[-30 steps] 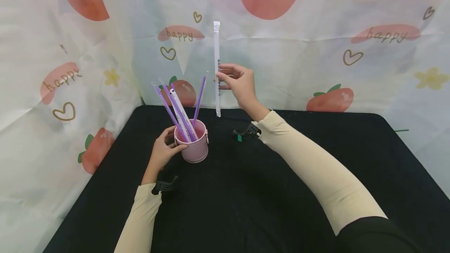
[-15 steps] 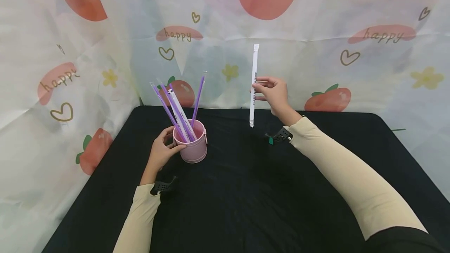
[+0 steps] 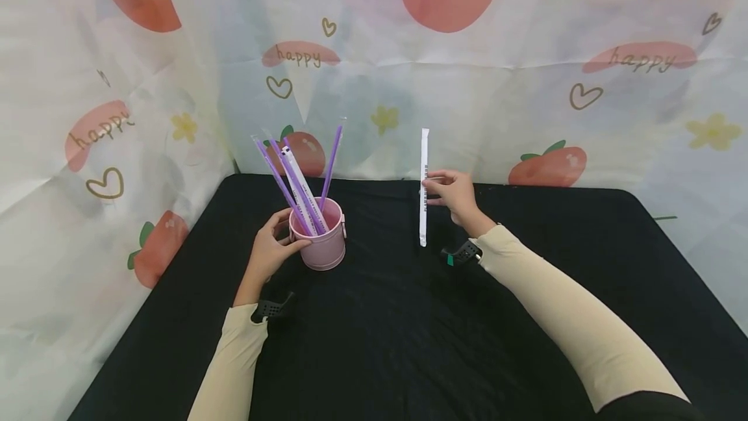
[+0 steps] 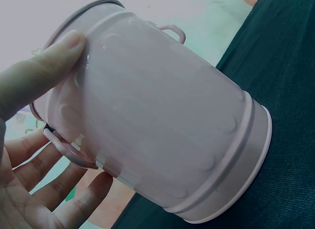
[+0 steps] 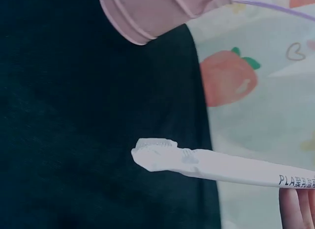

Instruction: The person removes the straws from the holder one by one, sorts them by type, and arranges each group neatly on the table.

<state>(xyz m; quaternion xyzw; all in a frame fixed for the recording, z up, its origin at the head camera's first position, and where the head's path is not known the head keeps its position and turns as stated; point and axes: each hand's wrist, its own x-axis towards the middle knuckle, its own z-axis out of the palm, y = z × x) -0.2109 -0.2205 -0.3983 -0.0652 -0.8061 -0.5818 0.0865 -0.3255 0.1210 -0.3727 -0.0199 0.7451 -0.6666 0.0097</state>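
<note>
My right hand [image 3: 458, 199] pinches a white paper-wrapped straw [image 3: 423, 213] by its middle, holding it upright right of the bucket. In the right wrist view the crimped lower end of this wrapped straw [image 5: 226, 166] shows printed lettering. On the left, my left hand [image 3: 271, 249] holds a small pink bucket [image 3: 324, 252], thumb over its rim on the near side. The left wrist view shows the thumb on the bucket wall [image 4: 157, 106] and the other fingers by its side handle [image 4: 69, 150]. Several purple straws [image 3: 331, 164] and white-wrapped ones [image 3: 299, 187] lean in the bucket.
A black cloth [image 3: 362, 343] covers the table. Behind and to the left hangs a pale backdrop [image 3: 497, 102] printed with fruit, hearts and flowers, close to the table's far edge. Each wrist wears a black strap [image 3: 271, 308].
My right hand first carried the wrapped straw to the right, away from the bucket, then lowered it toward the table. The left hand and bucket have stayed in place.
</note>
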